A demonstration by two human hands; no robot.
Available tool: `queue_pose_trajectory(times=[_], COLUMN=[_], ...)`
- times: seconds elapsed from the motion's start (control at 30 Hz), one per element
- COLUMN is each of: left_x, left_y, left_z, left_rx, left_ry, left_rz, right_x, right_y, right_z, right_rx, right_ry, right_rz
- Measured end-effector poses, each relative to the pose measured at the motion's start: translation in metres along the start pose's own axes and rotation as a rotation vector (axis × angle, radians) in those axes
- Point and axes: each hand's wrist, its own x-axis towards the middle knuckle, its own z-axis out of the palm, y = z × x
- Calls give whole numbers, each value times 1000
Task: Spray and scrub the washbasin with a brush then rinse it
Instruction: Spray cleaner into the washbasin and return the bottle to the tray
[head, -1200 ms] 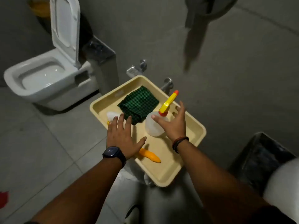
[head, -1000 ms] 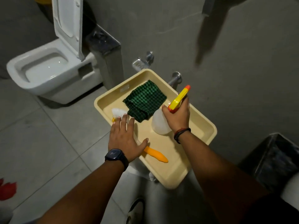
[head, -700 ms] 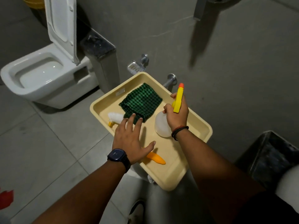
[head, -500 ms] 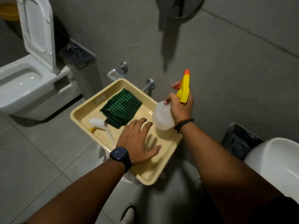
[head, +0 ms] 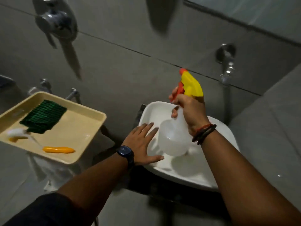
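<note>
Your right hand (head: 190, 110) grips the translucent spray bottle (head: 175, 137) over the glossy white washbasin (head: 187, 175); left hand (head: 143, 144) splayed, empty.

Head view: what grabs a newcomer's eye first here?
The spray bottle with its bright yellow and orange trigger head, gripped by the right hand above the white washbasin at centre right. Next, the left hand, open and spread at the basin's left rim. At left, a cream tray holds a green checked cloth and a yellow-handled brush.

Clear spray bottle (head: 175, 137) above white washbasin (head: 187, 175)
</note>
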Motion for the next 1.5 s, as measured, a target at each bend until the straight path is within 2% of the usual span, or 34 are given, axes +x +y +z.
queue_pose_trajectory(times=[0.13, 0.23, 0.33, 0.43, 0.6, 0.8, 1.1, 1.27, 1.4, 1.5], left_x=[9, 18, 23, 19, 19, 20, 20, 19, 20, 21], left_y=[50, 66, 54, 31, 24, 22, 29, 29, 30, 30], left_z=[28, 38, 36, 34, 39, 41, 36, 35, 34, 35], left_rx=[-37, 67, 191, 161, 74, 81, 133, 128, 129, 124], left_ry=[-49, -51, -4, -9, 20, 10, -54, -45, -46, -56], left_rz=[-125, -155, -189, -339, -405, -407, -405, -339, -271, -265], right_x=[-51, -84, -105, -111, -88, -59, -75, -70, -71, -82], right_y=[21, 47, 74, 95, 108, 110, 113, 115, 113, 113], right_z=[-87, -123, -136, -125, -99, -112, -90, -78, -101, -121], right_rx=[-135, -161, -90, -43, -67, -188, -216, -211, -315, -321], right_ry=[33, 12, -12, -64, 92, 354, 49, 242, 430, 444], right_rz=[155, 332, 479, 558, 526, 532, 687, 559, 576, 628])
